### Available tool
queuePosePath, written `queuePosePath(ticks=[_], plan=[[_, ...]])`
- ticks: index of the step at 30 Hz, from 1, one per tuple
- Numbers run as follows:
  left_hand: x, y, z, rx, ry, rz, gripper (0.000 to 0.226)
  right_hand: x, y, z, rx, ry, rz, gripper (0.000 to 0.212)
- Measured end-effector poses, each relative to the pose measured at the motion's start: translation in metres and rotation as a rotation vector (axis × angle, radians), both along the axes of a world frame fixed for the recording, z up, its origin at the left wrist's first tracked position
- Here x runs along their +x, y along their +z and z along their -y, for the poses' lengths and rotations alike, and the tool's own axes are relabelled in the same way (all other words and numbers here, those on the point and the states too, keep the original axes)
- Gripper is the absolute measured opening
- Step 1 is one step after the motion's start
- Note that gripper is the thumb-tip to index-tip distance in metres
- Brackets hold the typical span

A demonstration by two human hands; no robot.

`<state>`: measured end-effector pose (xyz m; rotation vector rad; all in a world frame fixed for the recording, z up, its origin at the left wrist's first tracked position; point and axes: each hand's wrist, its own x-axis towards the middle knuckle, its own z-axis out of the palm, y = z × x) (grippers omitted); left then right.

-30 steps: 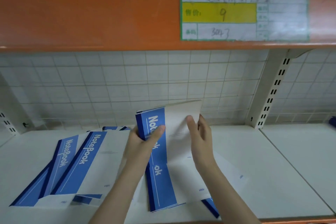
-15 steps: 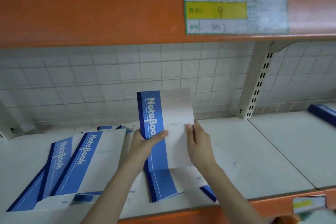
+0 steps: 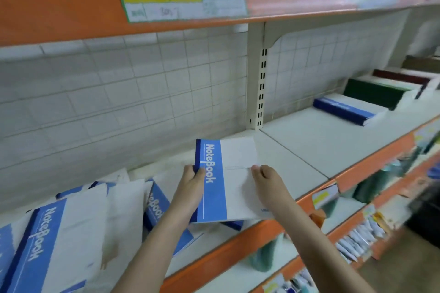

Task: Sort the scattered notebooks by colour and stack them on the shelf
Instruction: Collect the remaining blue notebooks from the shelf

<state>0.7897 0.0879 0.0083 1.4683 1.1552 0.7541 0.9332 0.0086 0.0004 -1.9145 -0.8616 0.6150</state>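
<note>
The left hand (image 3: 193, 179) grips the blue spine edge of a blue-and-white notebook (image 3: 226, 181), while the right hand (image 3: 266, 179) holds its white side, keeping it lifted above the white shelf (image 3: 316, 147). More blue notebooks (image 3: 62, 233) lie scattered to the left. Farther right sit a blue stack (image 3: 345, 109), then a green stack (image 3: 373, 93).

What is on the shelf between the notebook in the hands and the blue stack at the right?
In the head view, only bare shelf board and the upright post lie between the held notebook and the blue stack.
</note>
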Motion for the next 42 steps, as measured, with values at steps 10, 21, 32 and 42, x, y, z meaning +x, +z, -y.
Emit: queuePosePath(ticks=[10,21,32,42], plan=[[0.129,0.0,0.034,-0.059,-0.227,0.014,0.016,0.102,0.005,0.071,-0.054,-0.228,0.033,0.032],[0.273,0.001,0.094,-0.099,-0.362,0.036,0.017,0.234,0.007,0.143,-0.065,-0.352,0.024,0.036],[0.397,-0.013,0.162,-0.16,-0.47,0.051,0.016,0.345,-0.003,0.22,-0.091,-0.464,0.052,0.03],[0.487,-0.017,0.195,-0.168,-0.556,0.07,0.018,0.422,-0.014,0.257,-0.113,-0.562,0.016,0.031]])
